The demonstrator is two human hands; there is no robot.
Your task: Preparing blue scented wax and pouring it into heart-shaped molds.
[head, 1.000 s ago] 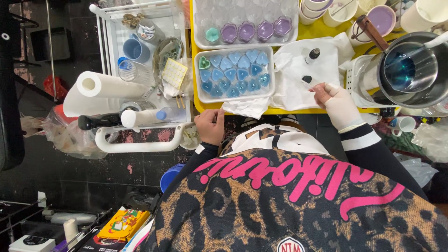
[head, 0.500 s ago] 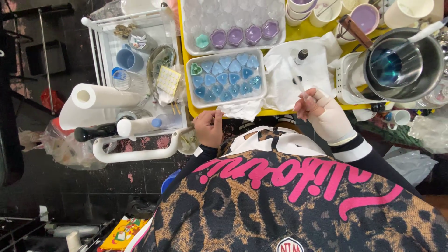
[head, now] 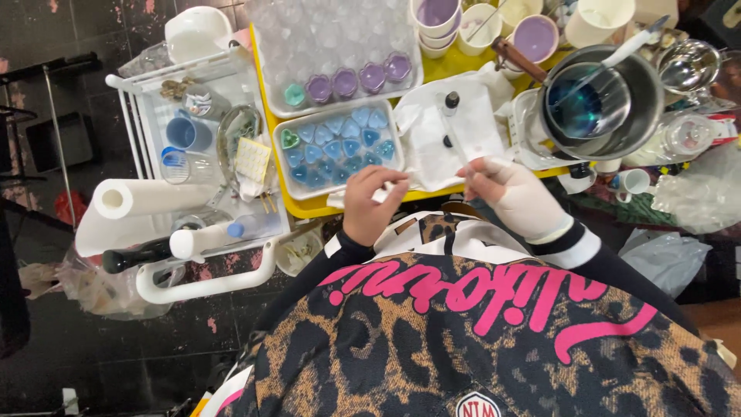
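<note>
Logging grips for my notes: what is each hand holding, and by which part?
The right hand pinches a thin clear dropper by its lower end. The left hand has its fingers curled; whether it holds anything cannot be told.

Small yellowish gridded label sheet lies on the white cart.

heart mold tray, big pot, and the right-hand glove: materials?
Heart mold tray: looks like clear, glossy thin plastic; the blue fill shows through the cavities. Big pot: metal, probably stainless steel, with a brushed grey sheen and bright rim glints. Glove on the right hand: pale, matte and skin-tight, likely latex or nitrile; which one cannot be told.
</note>
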